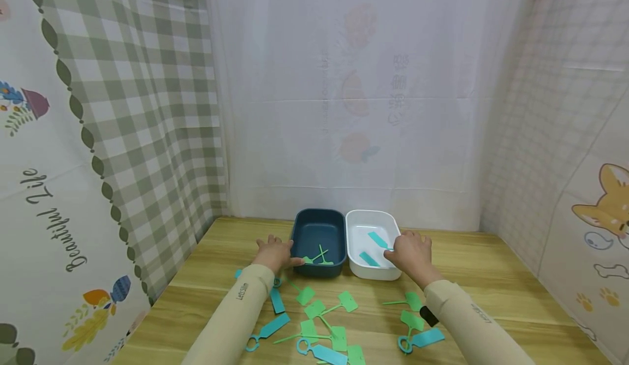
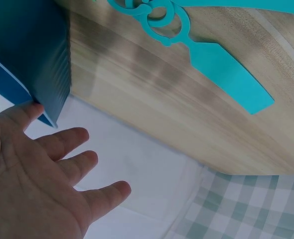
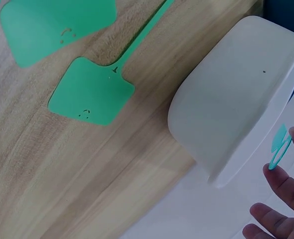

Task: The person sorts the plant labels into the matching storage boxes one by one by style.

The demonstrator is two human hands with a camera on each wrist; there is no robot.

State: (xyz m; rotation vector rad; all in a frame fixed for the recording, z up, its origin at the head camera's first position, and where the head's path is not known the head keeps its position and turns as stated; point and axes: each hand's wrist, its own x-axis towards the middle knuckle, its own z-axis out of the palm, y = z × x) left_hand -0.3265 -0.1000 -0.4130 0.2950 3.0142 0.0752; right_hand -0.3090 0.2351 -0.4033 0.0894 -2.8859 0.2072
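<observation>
at 12 o'clock two rounded plastic bins are standing side by side: a navy bin (image 1: 319, 270) with two flat green stemmed tags (image 1: 325, 263) lying inside, and a white bin (image 1: 373, 272) with one flat turquoise strip (image 1: 368, 259) lying inside. right hand (image 1: 413, 253), 1 o'clock, is pinching a ring-ended turquoise tag (image 1: 377, 239) over the white bin. left hand (image 1: 275, 253), 11 o'clock, is spreading its fingers, touching the navy rim. eight loose green tags (image 1: 348, 301) and at least five loose turquoise tags (image 1: 274, 325) are lying toward 6 o'clock. wooden tabletop (image 1: 481, 267) is opening widest toward 3 o'clock.
</observation>
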